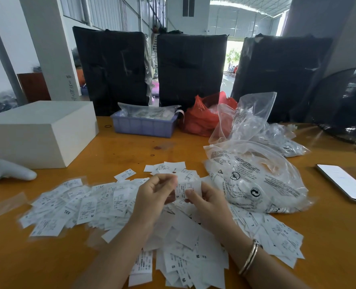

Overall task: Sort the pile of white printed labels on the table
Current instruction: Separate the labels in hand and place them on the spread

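Head view showed both hands above the label pile (118, 205): right hand (206, 202) pinched a held label (185, 187), left hand (154, 191) gripped its 9 o'clock edge.

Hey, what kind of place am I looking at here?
Probably a garment warehouse or packing workshop: black-wrapped bales behind a wooden table, a pile of white printed size labels, and clear printed polybags.

Both hands, left hand (152, 190) and right hand (204, 200), are pinching one label (186, 187) above the pile of labels (85, 205) that is sprawling across the wooden table (131, 147); clear printed bags (254, 180) are lying beside it.
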Demonstrator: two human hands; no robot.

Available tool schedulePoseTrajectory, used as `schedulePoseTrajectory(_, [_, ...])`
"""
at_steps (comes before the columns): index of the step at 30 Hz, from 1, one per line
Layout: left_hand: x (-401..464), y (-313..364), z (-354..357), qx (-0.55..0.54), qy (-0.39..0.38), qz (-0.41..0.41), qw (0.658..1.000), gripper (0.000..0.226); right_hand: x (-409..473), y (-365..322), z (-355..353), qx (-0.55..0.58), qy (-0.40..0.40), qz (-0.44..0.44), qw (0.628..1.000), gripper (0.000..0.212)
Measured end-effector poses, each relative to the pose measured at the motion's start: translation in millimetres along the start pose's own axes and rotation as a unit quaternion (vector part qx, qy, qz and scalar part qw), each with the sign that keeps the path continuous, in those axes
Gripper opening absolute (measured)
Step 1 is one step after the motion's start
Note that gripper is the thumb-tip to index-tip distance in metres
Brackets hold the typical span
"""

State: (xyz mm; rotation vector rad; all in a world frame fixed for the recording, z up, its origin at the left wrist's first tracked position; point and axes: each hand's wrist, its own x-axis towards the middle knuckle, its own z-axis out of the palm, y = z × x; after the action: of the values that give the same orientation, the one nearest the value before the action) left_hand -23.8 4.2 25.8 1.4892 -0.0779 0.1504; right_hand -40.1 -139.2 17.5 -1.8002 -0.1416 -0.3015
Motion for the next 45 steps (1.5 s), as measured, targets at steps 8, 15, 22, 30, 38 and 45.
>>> schedulePoseTrajectory(8, [-1,-1,2,0.019,-0.036,0.011,0.999,0.006,0,-2,-3,0.007,0.041,-0.013,0.999,0.017])
schedulePoseTrajectory(15, [1,-1,0,-0.025,0.02,-0.007,0.999,0.011,-1,-2,-2,-0.022,0.032,-0.001,0.999,0.026])
schedulePoseTrajectory(22, [-1,-2,3,-0.011,0.019,-0.038,0.999,0.008,-2,-4,0,-0.028,0.021,-0.008,0.999,0.018])
schedulePoseTrajectory(30, [-3,1,4,0.023,-0.019,-0.025,0.999,0.009,-1,-5,-2,-0.005,0.032,0.002,0.999,0.014])
schedulePoseTrajectory(38, [0,5,-1,-0.055,0.012,-0.05,0.997,0.011,-1,-3,-7,0.148,0.062,0.027,0.987,0.014])
schedulePoseTrajectory(45, [-1,8,1,-0.145,-0.008,-0.065,0.987,0.03,-3,-3,-1,0.197,0.033,0.042,0.979,0.016])
